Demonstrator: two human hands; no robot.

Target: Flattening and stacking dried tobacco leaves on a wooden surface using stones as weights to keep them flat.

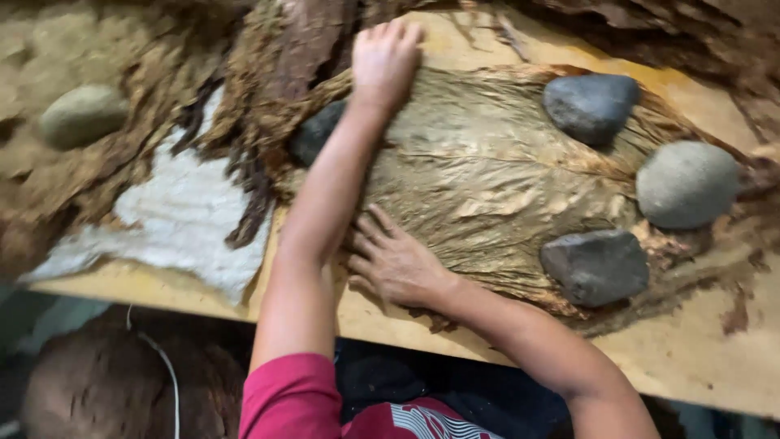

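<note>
Both hands are pressing flat, fingers spread, gripping nothing: the left hand [386, 61] is smoothing the far edge of a big golden-brown dried leaf [487, 179] on the wooden table [691, 358], the right hand [394, 262] is pinning the near edge. Looks like the three stones [591, 106] on its right end are weighing it down so it's lying flat. No containers showing, just loose leaf piles [122, 171] on the left.

Dried leaf [487, 175] – wrinkled, papery, faint sheen. Stones [591, 106] matt, rough (greyish). Table [691, 358] – smooth plywood. White cloth [183, 215] nubbly.
</note>
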